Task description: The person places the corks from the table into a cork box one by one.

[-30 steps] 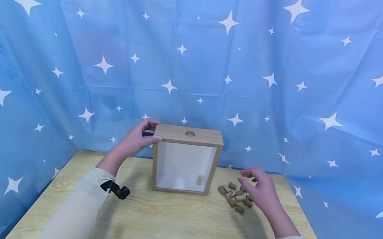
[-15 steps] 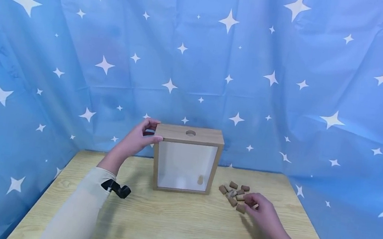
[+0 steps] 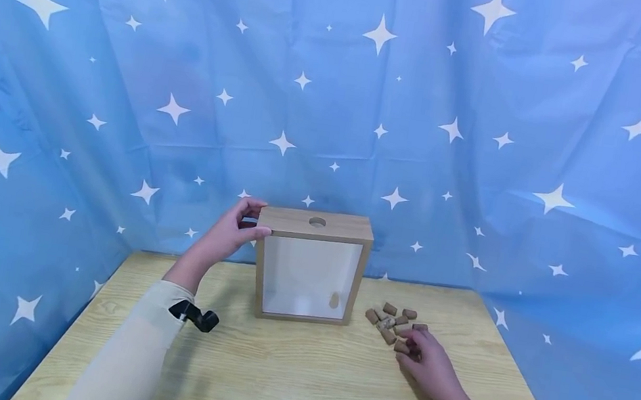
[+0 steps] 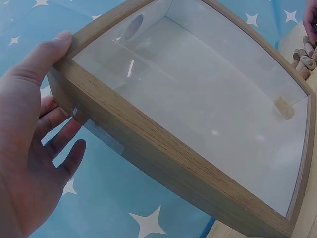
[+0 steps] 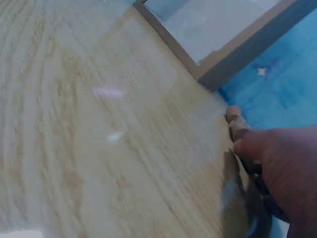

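Note:
A wooden shadow box [image 3: 309, 278] with a clear front and a round hole [image 3: 318, 223] in its top stands upright on the table. One cork [image 4: 284, 107] lies inside, at the bottom right. My left hand [image 3: 227, 233] grips the box's upper left corner, thumb on the front edge and fingers behind, as the left wrist view also shows. My right hand [image 3: 429, 364] is low at the near right side of a pile of corks [image 3: 388, 323], thumb and fingertips pinching a cork [image 3: 401, 347]. In the right wrist view the thumb hides most of that grip.
The light wood table [image 3: 272, 371] ends at the back against a blue curtain [image 3: 335, 93] with white stars. The cork pile lies to the right of the box. A black wrist camera [image 3: 193, 316] sits on the left sleeve.
My right hand has come down from above the corks to the table, then a little left onto the nearest cork. The left hand and the box have stayed in place.

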The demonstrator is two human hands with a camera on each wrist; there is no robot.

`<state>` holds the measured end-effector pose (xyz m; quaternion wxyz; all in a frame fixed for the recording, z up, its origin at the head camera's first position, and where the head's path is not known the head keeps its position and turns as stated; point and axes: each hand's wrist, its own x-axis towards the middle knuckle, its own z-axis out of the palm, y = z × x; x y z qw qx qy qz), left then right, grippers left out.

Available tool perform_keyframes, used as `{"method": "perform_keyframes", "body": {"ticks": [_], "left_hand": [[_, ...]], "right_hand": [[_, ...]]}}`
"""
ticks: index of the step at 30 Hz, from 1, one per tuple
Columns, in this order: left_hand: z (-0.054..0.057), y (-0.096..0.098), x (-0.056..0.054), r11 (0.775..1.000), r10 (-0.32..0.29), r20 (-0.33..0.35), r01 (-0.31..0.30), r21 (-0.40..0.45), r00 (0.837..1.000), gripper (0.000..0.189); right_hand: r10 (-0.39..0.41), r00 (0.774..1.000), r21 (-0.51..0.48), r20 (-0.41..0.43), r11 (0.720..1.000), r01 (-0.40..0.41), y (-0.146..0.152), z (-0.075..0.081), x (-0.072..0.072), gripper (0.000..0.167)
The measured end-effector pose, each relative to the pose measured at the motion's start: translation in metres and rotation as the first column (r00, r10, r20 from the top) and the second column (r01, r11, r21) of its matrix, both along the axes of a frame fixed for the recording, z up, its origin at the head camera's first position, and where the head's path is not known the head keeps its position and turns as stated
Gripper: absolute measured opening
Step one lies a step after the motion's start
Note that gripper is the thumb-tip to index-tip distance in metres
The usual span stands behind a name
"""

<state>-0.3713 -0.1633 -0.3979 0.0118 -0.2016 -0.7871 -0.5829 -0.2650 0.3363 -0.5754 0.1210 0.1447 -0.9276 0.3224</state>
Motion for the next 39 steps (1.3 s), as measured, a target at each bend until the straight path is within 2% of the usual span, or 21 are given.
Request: {"method": "perform_keyframes", "body": {"ticks": [8, 18, 24, 32, 39], "left_hand": [[-0.003, -0.002, -0.002, 1.0, 0.01, 0.002, -0.01, 0.0, 1.0, 0.069], [-0.003, -0.001, 0.0, 1.0, 0.013, -0.008, -0.013, -0.001, 1.0, 0.069], [-0.001, 0.0, 0.001, 1.0, 0.006, -0.009, -0.006, -0.005, 1.0, 0.071], [-0.003, 0.0, -0.002, 1.0, -0.003, -0.017, 0.003, 0.008, 1.0, 0.068], [-0.003, -0.001, -0.003, 1.0, -0.008, -0.01, 0.008, 0.013, 1.0, 0.068]], "right_hand": [[-0.046, 0.999, 0.01, 0.013, 0.999, 0.046, -0.001, -0.007, -0.003, 0.033], [-0.058, 0.998, 0.001, 0.026, 0.998, 0.058, -0.001, -0.01, -0.003, 0.028], [-0.059, 0.998, -0.046, 0.023, 0.997, 0.06, 0.0, -0.01, -0.001, 0.029], [-0.031, 0.998, -0.157, -0.053, 0.987, 0.022, -0.001, 0.0, 0.003, 0.032], [-0.023, 0.998, -0.191, -0.059, 0.982, 0.012, -0.004, 0.014, 0.001, 0.033]]}}
